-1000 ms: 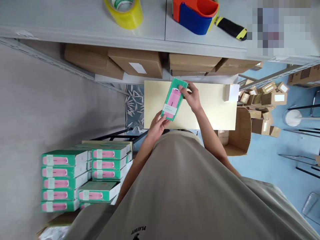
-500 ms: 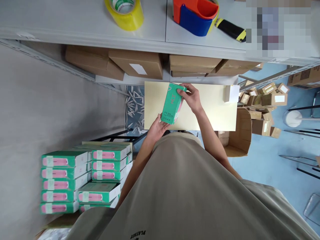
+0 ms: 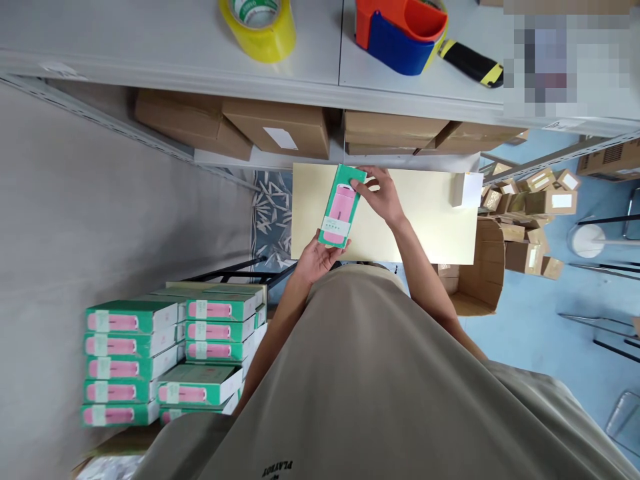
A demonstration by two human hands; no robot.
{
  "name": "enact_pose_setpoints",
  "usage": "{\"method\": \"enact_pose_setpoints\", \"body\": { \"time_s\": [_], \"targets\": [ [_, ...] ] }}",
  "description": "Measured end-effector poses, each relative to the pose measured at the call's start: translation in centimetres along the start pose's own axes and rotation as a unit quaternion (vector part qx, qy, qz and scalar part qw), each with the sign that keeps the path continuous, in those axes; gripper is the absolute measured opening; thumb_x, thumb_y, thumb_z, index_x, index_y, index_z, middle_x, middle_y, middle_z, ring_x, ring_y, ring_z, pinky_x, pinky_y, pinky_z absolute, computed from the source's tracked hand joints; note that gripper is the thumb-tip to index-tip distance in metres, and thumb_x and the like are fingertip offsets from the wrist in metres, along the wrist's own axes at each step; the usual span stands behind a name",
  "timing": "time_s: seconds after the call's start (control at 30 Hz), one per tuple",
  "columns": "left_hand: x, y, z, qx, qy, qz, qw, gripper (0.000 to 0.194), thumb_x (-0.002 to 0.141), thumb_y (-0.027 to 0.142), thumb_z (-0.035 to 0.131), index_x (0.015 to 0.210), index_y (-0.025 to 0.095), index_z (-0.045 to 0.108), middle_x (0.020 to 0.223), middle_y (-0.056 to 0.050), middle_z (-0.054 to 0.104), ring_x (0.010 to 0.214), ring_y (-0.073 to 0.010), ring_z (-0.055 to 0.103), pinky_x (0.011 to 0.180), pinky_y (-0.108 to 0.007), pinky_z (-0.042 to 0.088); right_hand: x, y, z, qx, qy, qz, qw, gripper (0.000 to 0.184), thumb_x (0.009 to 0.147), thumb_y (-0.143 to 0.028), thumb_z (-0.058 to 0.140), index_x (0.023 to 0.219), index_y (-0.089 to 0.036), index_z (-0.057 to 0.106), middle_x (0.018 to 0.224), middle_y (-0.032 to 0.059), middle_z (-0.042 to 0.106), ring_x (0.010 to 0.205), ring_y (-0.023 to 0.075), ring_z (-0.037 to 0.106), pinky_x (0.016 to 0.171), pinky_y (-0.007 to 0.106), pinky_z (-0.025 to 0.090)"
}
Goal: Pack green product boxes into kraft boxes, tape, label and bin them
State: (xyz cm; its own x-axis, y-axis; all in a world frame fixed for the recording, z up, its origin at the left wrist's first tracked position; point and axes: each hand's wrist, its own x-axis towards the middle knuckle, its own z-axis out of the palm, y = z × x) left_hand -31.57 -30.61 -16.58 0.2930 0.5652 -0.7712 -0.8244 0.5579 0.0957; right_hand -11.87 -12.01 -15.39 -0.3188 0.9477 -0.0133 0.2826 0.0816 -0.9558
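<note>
A green box (image 3: 341,207) with a pink bottle-like picture and a pale label is held tilted above the cream tabletop (image 3: 420,233). My left hand (image 3: 320,259) grips its lower end from beneath, some fingers hidden behind it. At the upper right edge of the box, my right hand (image 3: 383,195) pinches it with the thumb on the face that shows. Matching green boxes (image 3: 123,322) stand in stacks at the lower left. Toward the right end of the tabletop is a small white box (image 3: 468,190).
Over the tabletop runs a grey shelf (image 3: 165,40) bearing yellow tape (image 3: 270,37), a red-and-blue tape dispenser (image 3: 400,40) and a black-and-yellow cutter (image 3: 470,61). Brown cartons (image 3: 280,130) fill the level below. An open carton (image 3: 483,267) and several small boxes (image 3: 550,200) lie right.
The green box has been turned in my hands: its printed green face showed before, and now the side with the pink picture faces up. Both hands stay on it.
</note>
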Motion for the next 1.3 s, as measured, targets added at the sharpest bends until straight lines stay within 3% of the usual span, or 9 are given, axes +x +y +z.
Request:
{"method": "enact_pose_setpoints", "body": {
  "time_s": [0.17, 0.3, 0.47, 0.63, 0.77, 0.97, 1.13, 1.23, 1.3],
  "targets": [
    [0.3, 0.2, -1.1, 0.039, -0.03, -0.051, 0.997, 0.066, 0.116, 0.061, 0.049, 0.162, 0.015, 0.059, 0.13, -0.022, 0.084, 0.085, -0.0246, 0.087, 0.075, -0.032, 0.07, 0.0, -0.3, 0.8, 0.038, -0.02, 0.004, 0.999, 0.056, 0.095, -0.079, 0.078, 0.125, -0.031, 0.075, 0.129, 0.0075, 0.074, 0.121, 0.0282, 0.071, 0.108, 0.051, 0.067],
    [0.5, 0.0, -1.0, 0.063, -0.034, -0.011, 0.997, 0.083, 0.11, 0.081, 0.047, 0.153, 0.012, 0.067, 0.131, -0.024, 0.083, 0.108, -0.0331, 0.086, 0.094, -0.043, 0.071, -0.2, -0.4, 1.5, -0.007, 0.02, 0.03, 0.999, 0.05, 0.094, -0.073, 0.08, 0.118, -0.03, 0.074, 0.125, 0.0066, 0.077, 0.118, 0.0292, 0.072, 0.112, 0.055, 0.063],
    [1.2, 0.0, -0.1, 0.038, 0.06, 0.099, 0.993, 0.041, 0.113, 0.05, 0.067, 0.144, 0.023, 0.07, 0.108, -0.006, 0.086, 0.083, -0.016, 0.081, 0.076, -0.024, 0.067, -0.8, -0.6, 1.8, -0.046, 0.047, 0.043, 0.997, 0.055, 0.091, -0.078, 0.082, 0.118, -0.031, 0.076, 0.127, 0.0094, 0.077, 0.118, 0.0317, 0.073, 0.114, 0.058, 0.061],
    [0.6, 1.0, 0.1, 0.002, 0.029, -0.002, 1.0, 0.053, 0.116, 0.06, 0.049, 0.135, 0.016, 0.073, 0.091, -0.012, 0.08, 0.067, -0.0191, 0.074, 0.054, -0.024, 0.058, -0.2, -0.9, 0.3, 0.005, -0.004, 0.017, 1.0, 0.065, 0.091, -0.086, 0.078, 0.124, -0.031, 0.076, 0.137, 0.0089, 0.077, 0.124, 0.0307, 0.071, 0.113, 0.055, 0.062],
    [0.2, 1.2, 0.0, -0.002, 0.0, -0.084, 0.996, 0.056, 0.117, 0.055, 0.036, 0.108, 0.015, 0.074, 0.075, -0.01, 0.068, 0.048, -0.0148, 0.055, 0.04, -0.021, 0.044, 0.3, -0.4, 0.0, 0.052, -0.037, -0.005, 0.998, 0.06, 0.094, -0.082, 0.076, 0.127, -0.032, 0.075, 0.141, 0.0078, 0.072, 0.131, 0.0296, 0.069, 0.115, 0.052, 0.062],
    [0.8, 0.7, -0.6, 0.025, 0.013, -0.103, 0.994, 0.057, 0.114, 0.061, 0.039, 0.106, 0.017, 0.074, 0.069, -0.008, 0.065, 0.049, -0.0167, 0.054, 0.041, -0.023, 0.043, -0.2, -0.1, 0.4, 0.053, -0.025, 0.013, 0.998, 0.056, 0.095, -0.078, 0.077, 0.127, -0.032, 0.076, 0.14, 0.0085, 0.071, 0.126, 0.0269, 0.071, 0.111, 0.047, 0.065],
    [1.1, 0.7, -0.1, 0.051, 0.012, -0.009, 0.999, 0.048, 0.113, 0.061, 0.059, 0.12, 0.018, 0.077, 0.086, -0.008, 0.079, 0.061, -0.0162, 0.065, 0.052, -0.024, 0.051, -0.4, -0.5, -0.1, 0.088, -0.016, 0.031, 0.996, 0.066, 0.092, -0.09, 0.073, 0.119, -0.03, 0.076, 0.133, 0.0083, 0.078, 0.13, 0.0278, 0.073, 0.12, 0.051, 0.06],
    [1.3, 0.6, 0.6, 0.077, 0.051, 0.111, 0.99, 0.028, 0.1, 0.043, 0.088, 0.115, 0.021, 0.078, 0.092, -0.003, 0.081, 0.069, -0.0117, 0.068, 0.06, -0.02, 0.05, -0.6, -0.6, -0.4, 0.101, -0.014, 0.046, 0.994, 0.075, 0.086, -0.095, 0.075, 0.12, -0.028, 0.076, 0.137, 0.0102, 0.078, 0.132, 0.0295, 0.073, 0.119, 0.052, 0.061],
    [1.4, 0.4, 1.0, 0.121, 0.084, 0.192, 0.97, 0.037, 0.087, 0.034, 0.099, 0.116, 0.023, 0.079, 0.098, -0.002, 0.083, 0.082, -0.0125, 0.074, 0.07, -0.02, 0.054, -0.8, -0.3, -0.5, 0.106, -0.005, 0.06, 0.993, 0.077, 0.084, -0.096, 0.076, 0.122, -0.029, 0.075, 0.142, 0.0108, 0.077, 0.132, 0.0301, 0.073, 0.117, 0.052, 0.063]
  ]
}}
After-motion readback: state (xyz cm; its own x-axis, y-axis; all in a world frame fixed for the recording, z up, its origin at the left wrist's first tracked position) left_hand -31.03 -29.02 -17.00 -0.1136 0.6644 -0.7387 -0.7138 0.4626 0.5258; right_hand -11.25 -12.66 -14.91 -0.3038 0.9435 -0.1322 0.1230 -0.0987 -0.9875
